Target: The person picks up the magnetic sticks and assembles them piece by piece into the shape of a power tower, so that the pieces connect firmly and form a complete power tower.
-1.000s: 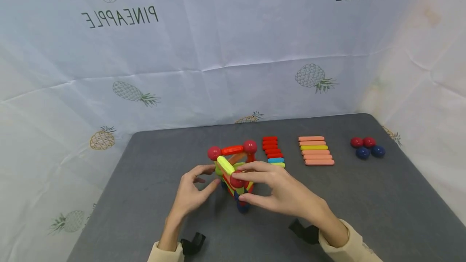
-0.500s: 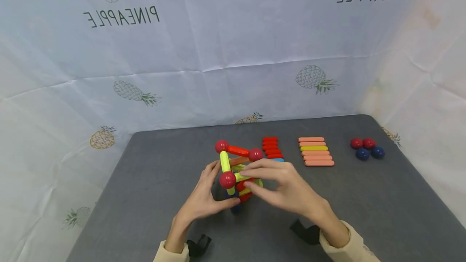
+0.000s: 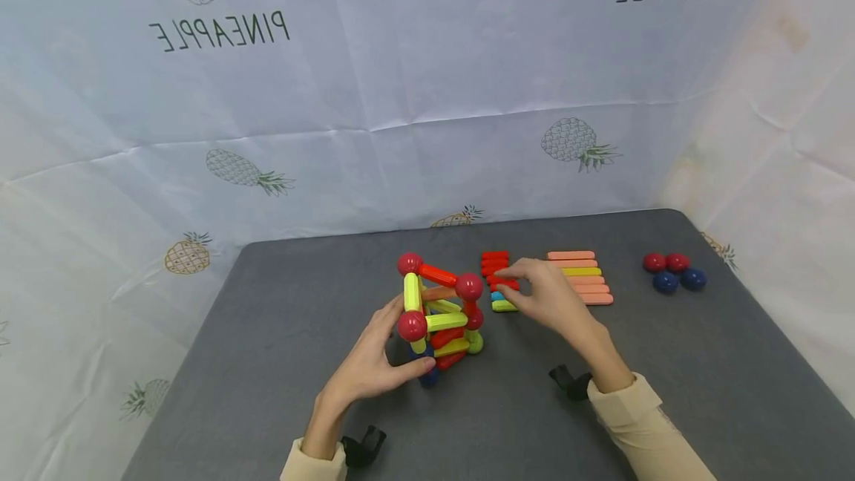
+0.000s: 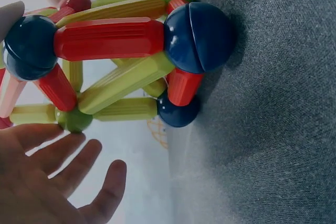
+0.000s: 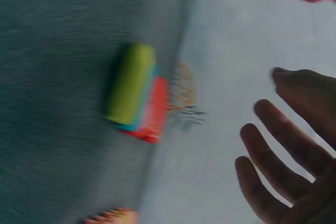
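Note:
In the head view a structure of magnetic rods and balls (image 3: 446,321) stands mid-table, its upper balls red and its rods mostly red and yellow-green. My left hand (image 3: 369,355) holds its left side. The left wrist view shows the thumb at one blue ball (image 4: 32,45) and fingertips at a green ball (image 4: 74,120). My right hand (image 3: 551,295) is over the table, right of the structure, fingers spread with nothing held. Beside its fingertips lies a column of short rods: red rods (image 3: 496,263), a blue one, and a yellow-green rod (image 3: 504,306).
Longer pale orange rods (image 3: 585,289), with a yellow rod (image 3: 576,272) among them, lie right of the short ones, partly behind my right hand. Red balls (image 3: 665,262) and blue balls (image 3: 679,280) sit at the far right. A pineapple-print cloth (image 3: 427,80) hangs behind the grey table (image 3: 280,303).
The structure turned and shifted slightly as my left hand moved around its front left. My right hand let go of it and moved right and away toward the short rods.

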Demonstrator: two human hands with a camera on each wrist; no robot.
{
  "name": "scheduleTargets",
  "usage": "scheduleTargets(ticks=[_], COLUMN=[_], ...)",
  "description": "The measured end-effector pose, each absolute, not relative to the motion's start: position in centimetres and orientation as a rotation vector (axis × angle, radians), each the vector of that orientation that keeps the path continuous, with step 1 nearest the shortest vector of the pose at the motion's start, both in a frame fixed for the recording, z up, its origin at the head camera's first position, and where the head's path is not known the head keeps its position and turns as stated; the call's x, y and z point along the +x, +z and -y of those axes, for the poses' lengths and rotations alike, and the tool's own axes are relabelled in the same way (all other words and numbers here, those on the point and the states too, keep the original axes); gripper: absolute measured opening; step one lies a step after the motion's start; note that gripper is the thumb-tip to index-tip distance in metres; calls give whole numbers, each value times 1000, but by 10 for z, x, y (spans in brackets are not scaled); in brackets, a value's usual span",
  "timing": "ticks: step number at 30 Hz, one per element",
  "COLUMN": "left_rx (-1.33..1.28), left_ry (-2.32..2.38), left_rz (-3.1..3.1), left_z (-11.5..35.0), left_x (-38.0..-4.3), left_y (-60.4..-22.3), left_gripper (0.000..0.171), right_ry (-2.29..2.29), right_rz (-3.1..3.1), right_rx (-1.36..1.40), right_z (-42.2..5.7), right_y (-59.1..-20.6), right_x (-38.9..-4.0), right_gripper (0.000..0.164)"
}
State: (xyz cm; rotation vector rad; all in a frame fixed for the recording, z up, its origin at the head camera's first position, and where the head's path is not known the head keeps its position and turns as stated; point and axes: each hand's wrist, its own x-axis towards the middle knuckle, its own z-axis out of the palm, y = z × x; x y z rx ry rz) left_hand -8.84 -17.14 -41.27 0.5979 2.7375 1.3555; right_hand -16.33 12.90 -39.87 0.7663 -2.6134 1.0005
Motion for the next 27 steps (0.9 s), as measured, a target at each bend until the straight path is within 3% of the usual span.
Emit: scheduleTargets(ticks=[7,16,22,27], left_rx=[605,652,748,797], left_ry=[1348,1355,1342,1322], left_rz=[-2710,-2639,-2588,-2560], left_z=[171,172,174,176], left_x=[-89,-91,-93,-95], left_y=[-413,-414,-414,-414], left_gripper=[94,89,83,76], right_ry=[886,783,897,987], right_rz=[2942,3027,2940,2753], right_rx=[803,787,863,916], right_z=[-129,-125,-127,-129], right_y=[-432,-442,-435,-405], right_x=[-180,-179,-178,-171], right_gripper=[19,23,22,32])
